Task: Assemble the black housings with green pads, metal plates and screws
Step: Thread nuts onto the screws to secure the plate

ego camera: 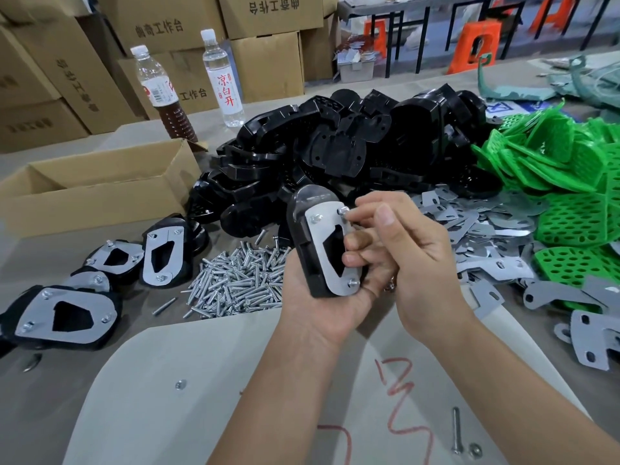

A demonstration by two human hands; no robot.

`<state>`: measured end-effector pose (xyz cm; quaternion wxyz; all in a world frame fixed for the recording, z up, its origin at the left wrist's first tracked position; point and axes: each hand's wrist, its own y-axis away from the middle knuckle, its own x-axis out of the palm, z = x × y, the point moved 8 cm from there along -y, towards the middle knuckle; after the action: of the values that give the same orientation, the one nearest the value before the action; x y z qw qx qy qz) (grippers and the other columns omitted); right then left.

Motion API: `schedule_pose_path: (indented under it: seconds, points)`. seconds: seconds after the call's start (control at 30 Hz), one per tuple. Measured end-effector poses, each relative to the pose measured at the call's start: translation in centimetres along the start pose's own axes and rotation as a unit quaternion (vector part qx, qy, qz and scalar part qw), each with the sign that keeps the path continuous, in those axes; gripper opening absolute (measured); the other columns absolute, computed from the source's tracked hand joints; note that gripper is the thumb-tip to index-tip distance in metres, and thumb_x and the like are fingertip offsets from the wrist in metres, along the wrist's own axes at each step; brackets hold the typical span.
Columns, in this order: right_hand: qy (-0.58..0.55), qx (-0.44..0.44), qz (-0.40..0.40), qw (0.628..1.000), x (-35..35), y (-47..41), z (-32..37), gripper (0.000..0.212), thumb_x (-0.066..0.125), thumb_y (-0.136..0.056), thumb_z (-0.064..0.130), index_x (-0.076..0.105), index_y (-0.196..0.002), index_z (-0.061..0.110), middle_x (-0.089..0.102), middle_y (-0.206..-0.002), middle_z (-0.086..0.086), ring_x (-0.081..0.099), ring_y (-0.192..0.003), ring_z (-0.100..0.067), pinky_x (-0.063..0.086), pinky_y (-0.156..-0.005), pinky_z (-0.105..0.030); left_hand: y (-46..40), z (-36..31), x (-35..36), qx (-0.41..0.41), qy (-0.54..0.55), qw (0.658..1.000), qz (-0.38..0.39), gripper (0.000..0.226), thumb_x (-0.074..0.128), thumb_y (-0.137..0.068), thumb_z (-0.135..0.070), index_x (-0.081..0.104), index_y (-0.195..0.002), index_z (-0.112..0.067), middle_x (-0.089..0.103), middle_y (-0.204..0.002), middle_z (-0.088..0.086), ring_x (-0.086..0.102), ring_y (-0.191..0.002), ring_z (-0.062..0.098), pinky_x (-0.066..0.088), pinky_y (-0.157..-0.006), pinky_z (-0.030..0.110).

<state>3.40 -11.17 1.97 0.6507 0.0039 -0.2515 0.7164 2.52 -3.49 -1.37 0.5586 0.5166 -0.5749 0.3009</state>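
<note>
Centrally, above the worktop (208, 380), the left hand (322, 297) holds one black housing (303, 236) upright, its long axis running from the palm up and slightly away from the person. A metal plate (327, 253) lies flat on the face turned toward the camera. Two screws already sit in the plate, one at the upper left corner (316, 217) and one at the lower end (353, 282). The left fingers (352, 245) are curled round the housing's right edge and clamp it against the palm.

The right hand (416, 260) lies just right of the housing, level with its upper end. Its thumb and forefinger pinch narrowly on a third screw (343, 211), whose head stands at the plate's upper right corner. The remaining right fingers are loosely curled and hold nothing visible. Whether the screw shaft has entered its hole cannot be told.

The coming move appears to turn on this alignment: the screw must travel along its own axis, square to the plate and into the housing, while the left hand keeps the part steady.

Supplies lie close by: a loose screw heap (238, 280) to the left of the held part, spare plates (476, 226) to its right, green pads (570, 196) further right, and a housing pile (335, 152) behind. Finished units (67, 312) rest at the left.
</note>
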Motion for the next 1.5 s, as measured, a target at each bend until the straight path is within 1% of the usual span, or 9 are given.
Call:
schedule_pose_path:
  seconds: [0.17, 0.3, 0.5, 0.77, 1.1, 1.2, 1.3, 1.37, 1.5]
  points:
    - [0.02, 0.013, 0.003, 1.0, 0.0, 0.1, -0.3, 0.006, 0.066, -0.099, 0.015, 0.07, -0.101, 0.013, 0.062, -0.091, -0.01, 0.069, -0.069, -0.014, 0.058, -0.064, -0.024, -0.2, -0.5, -0.4, 0.023, -0.043, 0.999, -0.007, 0.006, 0.066, -0.065, -0.007, 0.062, -0.061, -0.006, 0.048, -0.06, 0.006, 0.044, -0.046, 0.015, 0.048, -0.051, 0.023]
    - [0.102, -0.01, -0.005, 0.995, -0.7, -0.4, -0.2, 0.021, 0.063, -0.101, 0.0, 0.072, -0.101, 0.018, 0.055, -0.103, -0.014, 0.066, -0.067, -0.019, 0.055, -0.056, -0.024, -0.4, -0.7, -0.7, 0.026, -0.152, 0.988, -0.019, 0.005, 0.068, -0.056, -0.016, 0.068, -0.058, -0.011, 0.051, -0.057, 0.001, 0.044, -0.046, 0.01, 0.039, -0.052, 0.019]
    - [0.37, -0.212, 0.045, 0.903, -0.1, -0.3, 2.5, 0.018, 0.063, -0.095, -0.009, 0.069, -0.099, 0.007, 0.056, -0.106, -0.006, 0.06, -0.09, -0.002, 0.045, -0.061, -0.006, -0.4, -1.0, -1.5, 0.024, -0.207, 0.976, -0.067, 0.011, 0.054, -0.064, -0.015, 0.064, -0.061, -0.011, 0.049, -0.061, 0.003, 0.041, -0.046, 0.012, 0.035, -0.055, 0.025]
    - [0.464, -0.254, 0.052, 0.847, 0.7, -0.2, 2.1, 0.012, 0.054, -0.099, -0.005, 0.058, -0.095, 0.006, 0.054, -0.105, -0.003, 0.05, -0.097, -0.027, 0.041, -0.083, -0.032, -0.2, -0.9, -1.3, 0.02, -0.239, 0.968, -0.071, 0.013, 0.055, -0.066, -0.018, 0.065, -0.058, -0.014, 0.052, -0.058, 0.001, 0.044, -0.044, 0.011, 0.04, -0.05, 0.02]
    - [0.413, -0.147, 0.002, 0.899, 0.2, -0.6, 0.9, 0.024, 0.044, -0.107, 0.005, 0.053, -0.087, 0.012, 0.052, -0.09, 0.004, 0.044, -0.094, -0.017, 0.033, -0.083, -0.019, -0.2, -0.4, -1.6, 0.032, -0.243, 0.962, -0.117, 0.02, 0.063, -0.067, -0.024, 0.063, -0.049, -0.015, 0.052, -0.052, -0.003, 0.045, -0.041, 0.008, 0.038, -0.043, 0.019]
    - [0.367, -0.082, 0.016, 0.927, -0.3, -0.9, 0.3, 0.03, 0.045, -0.111, 0.013, 0.059, -0.085, 0.015, 0.059, -0.094, 0.004, 0.052, -0.101, -0.017, 0.04, -0.086, -0.019, -0.5, -1.4, -1.8, 0.07, -0.228, 0.962, -0.13, 0.028, 0.057, -0.086, -0.016, 0.065, -0.06, -0.01, 0.051, -0.056, 0.003, 0.043, -0.041, 0.011, 0.042, -0.043, 0.02]
    - [0.192, 0.019, 0.044, 0.98, -0.7, -0.8, -0.7, 0.034, 0.047, -0.107, 0.048, 0.068, -0.108, 0.021, 0.069, -0.107, 0.01, 0.064, -0.107, -0.009, 0.052, -0.092, -0.031, -0.3, -2.7, -1.8, 0.112, -0.25, 0.952, -0.134, 0.033, 0.052, -0.102, -0.018, 0.066, -0.074, -0.009, 0.054, -0.058, 0.005, 0.047, -0.043, 0.012, 0.045, -0.053, 0.024]
    - [0.104, 0.059, 0.115, 0.986, 0.2, -0.4, -1.1, 0.052, 0.061, -0.096, 0.061, 0.059, -0.134, 0.027, 0.07, -0.126, 0.01, 0.066, -0.12, -0.01, 0.056, -0.099, -0.032, -0.1, -3.3, -1.4, 0.119, -0.304, 0.936, -0.131, 0.035, 0.053, -0.105, -0.025, 0.07, -0.078, -0.011, 0.062, -0.065, 0.004, 0.057, -0.051, 0.014, 0.047, -0.054, 0.025]
    - [0.081, 0.04, 0.161, 0.983, 1.8, -0.4, -1.0, 0.061, 0.077, -0.088, 0.022, 0.053, -0.144, 0.023, 0.07, -0.132, -0.001, 0.068, -0.122, -0.017, 0.054, -0.098, -0.027, 1.2, -4.7, -0.4, 0.153, -0.39, 0.895, -0.151, 0.025, 0.054, -0.106, -0.027, 0.065, -0.111, -0.005, 0.067, -0.095, 0.016, 0.065, -0.079, 0.027, 0.051, -0.067, 0.032]
